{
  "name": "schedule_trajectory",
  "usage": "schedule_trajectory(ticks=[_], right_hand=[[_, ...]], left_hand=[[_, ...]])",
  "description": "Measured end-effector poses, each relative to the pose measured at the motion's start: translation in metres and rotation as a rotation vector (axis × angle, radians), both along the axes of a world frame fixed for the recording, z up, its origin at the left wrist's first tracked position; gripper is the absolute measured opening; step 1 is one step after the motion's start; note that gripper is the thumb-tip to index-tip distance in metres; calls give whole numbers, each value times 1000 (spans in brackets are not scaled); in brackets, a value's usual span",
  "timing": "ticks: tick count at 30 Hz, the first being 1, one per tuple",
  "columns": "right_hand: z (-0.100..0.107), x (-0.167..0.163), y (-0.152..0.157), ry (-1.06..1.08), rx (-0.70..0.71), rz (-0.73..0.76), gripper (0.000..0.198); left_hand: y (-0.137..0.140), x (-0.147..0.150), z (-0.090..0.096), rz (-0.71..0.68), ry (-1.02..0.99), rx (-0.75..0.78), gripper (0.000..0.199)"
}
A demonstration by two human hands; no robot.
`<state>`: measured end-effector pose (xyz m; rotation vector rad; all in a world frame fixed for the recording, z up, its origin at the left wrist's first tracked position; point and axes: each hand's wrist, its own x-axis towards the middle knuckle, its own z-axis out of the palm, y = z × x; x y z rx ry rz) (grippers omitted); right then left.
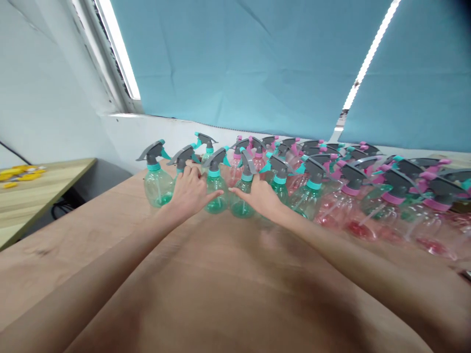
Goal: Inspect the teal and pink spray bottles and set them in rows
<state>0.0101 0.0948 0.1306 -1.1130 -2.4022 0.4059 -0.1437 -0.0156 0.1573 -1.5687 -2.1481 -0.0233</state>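
Two clear green spray bottles with grey trigger heads and teal collars stand side by side between my hands. My left hand (190,190) is at the side of the left spray bottle (216,193), its fingers bent and its thumb across the front. It also hides most of another green bottle (184,157) behind it. My right hand (263,197) is around the right side of the other spray bottle (241,205), thumb over its front and fingertips hidden behind. The thumbs point towards each other, slightly apart. A little green tint shows low in the bottles.
Several pink-collared spray bottles (349,196) crowd the right of the wooden table (110,235), mixed with green ones. One green bottle (156,184) stands at the left end. A blue curtain (235,63) hangs behind. Yellow pieces (22,172) lie on a side table (44,191).
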Motion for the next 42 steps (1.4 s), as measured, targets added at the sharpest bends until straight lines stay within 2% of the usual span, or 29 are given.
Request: schedule_trajectory(ticks=[4, 10, 16, 22, 26, 29, 31, 34, 37, 40, 42], right_hand=[[1, -2, -5, -44, 11, -15, 86], [0, -2, -12, -85, 32, -14, 85], [1, 3, -18, -106, 53, 0, 83], [2, 20, -37, -147, 104, -2, 72], [-1, 44, -57, -177, 141, 10, 58], [-6, 66, -72, -211, 215, 15, 62], [-11, 80, -82, -249, 299, 3, 68], [-17, 100, -93, -283, 430, -38, 83], [-22, 116, -97, -235, 551, -72, 96], [-25, 133, -96, -157, 608, -58, 96], [-29, 145, -92, -117, 594, -16, 92]], left_hand=[[0, 0, 2, 24, 0, -26, 62], [-1, 0, 3, 32, -30, -14, 63], [-23, 10, 7, -7, -160, 55, 56], [-43, 43, 8, -143, -406, 86, 55], [-33, 71, 4, -295, -680, 93, 73], [-22, 95, 0, -422, -951, 159, 82], [-16, 111, -1, -479, -1027, 209, 76], [-10, 132, -3, -526, -1102, 236, 55], [-4, 149, -6, -580, -1181, 234, 38], [2, 161, -10, -636, -1270, 245, 29], [6, 168, -12, -661, -1327, 244, 30]])
